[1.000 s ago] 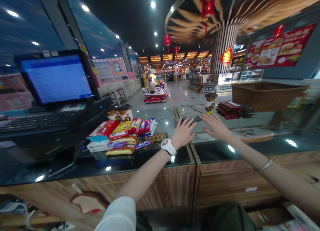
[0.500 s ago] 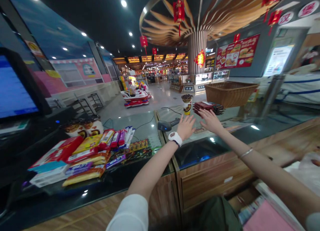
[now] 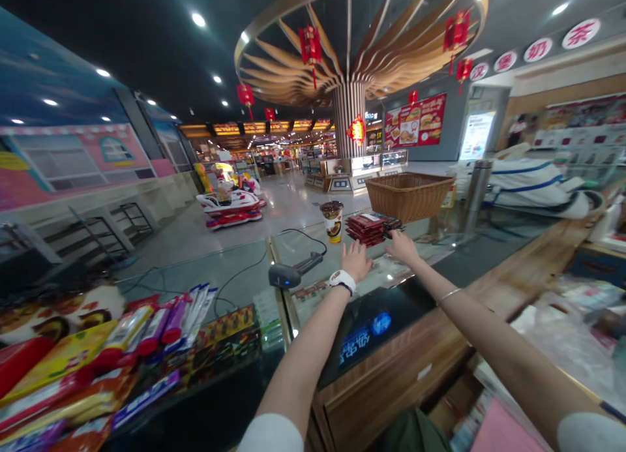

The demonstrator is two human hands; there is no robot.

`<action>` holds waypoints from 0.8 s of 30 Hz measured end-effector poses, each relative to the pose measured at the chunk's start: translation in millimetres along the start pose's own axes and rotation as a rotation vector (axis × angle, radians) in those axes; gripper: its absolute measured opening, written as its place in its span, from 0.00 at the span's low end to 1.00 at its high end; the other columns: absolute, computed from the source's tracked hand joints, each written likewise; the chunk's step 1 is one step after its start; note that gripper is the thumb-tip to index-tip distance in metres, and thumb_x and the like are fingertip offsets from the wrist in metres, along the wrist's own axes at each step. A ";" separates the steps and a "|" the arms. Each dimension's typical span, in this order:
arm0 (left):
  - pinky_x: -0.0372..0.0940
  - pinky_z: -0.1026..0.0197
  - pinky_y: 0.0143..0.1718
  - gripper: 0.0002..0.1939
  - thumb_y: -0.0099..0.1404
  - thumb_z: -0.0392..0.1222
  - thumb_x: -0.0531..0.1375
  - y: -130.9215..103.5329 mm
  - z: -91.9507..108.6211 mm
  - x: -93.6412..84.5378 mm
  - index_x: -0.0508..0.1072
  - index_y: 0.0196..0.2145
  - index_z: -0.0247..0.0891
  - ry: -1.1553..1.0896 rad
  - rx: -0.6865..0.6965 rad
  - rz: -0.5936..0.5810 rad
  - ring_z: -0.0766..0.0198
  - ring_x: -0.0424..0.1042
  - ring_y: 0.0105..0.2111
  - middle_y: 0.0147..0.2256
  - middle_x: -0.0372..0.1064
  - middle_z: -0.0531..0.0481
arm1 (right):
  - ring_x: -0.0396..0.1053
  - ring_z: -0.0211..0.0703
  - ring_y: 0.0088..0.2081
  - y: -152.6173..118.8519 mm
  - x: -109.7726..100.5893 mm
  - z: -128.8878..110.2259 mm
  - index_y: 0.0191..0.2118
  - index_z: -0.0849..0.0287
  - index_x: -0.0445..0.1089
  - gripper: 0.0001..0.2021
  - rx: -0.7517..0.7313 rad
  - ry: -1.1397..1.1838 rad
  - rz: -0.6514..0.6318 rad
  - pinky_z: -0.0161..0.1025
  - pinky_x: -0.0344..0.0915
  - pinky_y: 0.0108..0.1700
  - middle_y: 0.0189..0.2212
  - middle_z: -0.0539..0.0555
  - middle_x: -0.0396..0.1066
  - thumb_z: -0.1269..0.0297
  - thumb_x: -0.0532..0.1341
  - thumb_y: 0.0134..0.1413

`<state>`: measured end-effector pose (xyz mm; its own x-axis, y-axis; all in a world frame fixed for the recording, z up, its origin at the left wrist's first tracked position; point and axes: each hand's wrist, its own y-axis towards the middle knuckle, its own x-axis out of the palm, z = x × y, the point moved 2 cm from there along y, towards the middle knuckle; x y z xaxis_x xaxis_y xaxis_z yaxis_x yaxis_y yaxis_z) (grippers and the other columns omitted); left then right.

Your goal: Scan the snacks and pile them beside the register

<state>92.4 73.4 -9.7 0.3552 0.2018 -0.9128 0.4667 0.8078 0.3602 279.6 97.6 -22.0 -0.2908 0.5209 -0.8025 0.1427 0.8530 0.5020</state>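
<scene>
On the glass counter (image 3: 210, 263) lies a stack of dark red packets (image 3: 364, 229), with darker packets (image 3: 391, 224) at its right end. My left hand (image 3: 357, 261), with a white watch on the wrist, is at the near edge of the red stack, fingers apart and holding nothing. My right hand (image 3: 403, 247) is at the near side of the darker packets; its fingertips meet them, but whether they grip is unclear. A lidded cup (image 3: 333, 222) stands upright left of the stack. Nearer and further left lies a black barcode scanner (image 3: 293, 271).
Colourful snack packs (image 3: 73, 361) cover the counter at the left, beside more patterned cups (image 3: 98, 305). A wicker basket (image 3: 409, 196) stands behind the packets. Plastic bags (image 3: 562, 328) lie at the right. A person (image 3: 516, 130) is far off at the right.
The view has turned right. My hands have spread apart, the right one reaching the darker packets at the stack's right end while the left stays in front of the red ones.
</scene>
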 end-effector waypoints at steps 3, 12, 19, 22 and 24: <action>0.43 0.39 0.68 0.32 0.67 0.45 0.57 15.4 -6.5 3.9 0.55 0.64 0.29 -0.116 -0.128 0.069 0.44 0.53 0.67 0.66 0.52 0.26 | 0.69 0.57 0.50 15.0 -1.9 22.4 0.49 0.61 0.67 0.18 0.137 0.124 0.100 0.50 0.64 0.52 0.48 0.65 0.72 0.63 0.56 0.52; 0.51 0.48 0.67 0.40 0.65 0.46 0.59 59.9 -26.6 25.3 0.46 0.66 0.28 -0.578 -0.320 0.226 0.50 0.51 0.68 0.67 0.48 0.27 | 0.69 0.53 0.50 91.0 -12.9 61.5 0.44 0.62 0.72 0.15 0.149 0.422 0.168 0.49 0.62 0.57 0.46 0.64 0.73 0.60 0.57 0.54; 0.52 0.47 0.66 0.46 0.63 0.48 0.61 75.0 -36.6 41.1 0.39 0.69 0.34 -0.629 -0.278 0.219 0.53 0.50 0.69 0.69 0.46 0.32 | 0.74 0.48 0.48 116.5 17.5 67.6 0.46 0.58 0.76 0.19 0.147 0.578 0.059 0.45 0.66 0.54 0.45 0.58 0.78 0.51 0.60 0.55; 0.53 0.47 0.66 0.50 0.62 0.51 0.63 77.7 -39.7 42.1 0.36 0.70 0.37 -0.624 -0.288 0.209 0.52 0.48 0.69 0.70 0.42 0.34 | 0.73 0.49 0.51 121.5 26.7 73.6 0.47 0.60 0.77 0.22 0.185 0.642 0.056 0.46 0.66 0.56 0.48 0.59 0.77 0.50 0.56 0.58; 0.55 0.47 0.65 0.52 0.61 0.52 0.64 79.4 -40.8 41.8 0.35 0.70 0.39 -0.624 -0.299 0.200 0.50 0.49 0.69 0.70 0.40 0.34 | 0.73 0.49 0.51 123.9 30.6 76.0 0.45 0.61 0.78 0.21 0.182 0.682 0.022 0.46 0.66 0.56 0.48 0.60 0.77 0.51 0.59 0.56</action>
<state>111.2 168.6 -27.2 0.8491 0.0791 -0.5223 0.1347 0.9236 0.3589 360.3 221.6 -8.8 -0.8058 0.4531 -0.3814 0.2941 0.8651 0.4063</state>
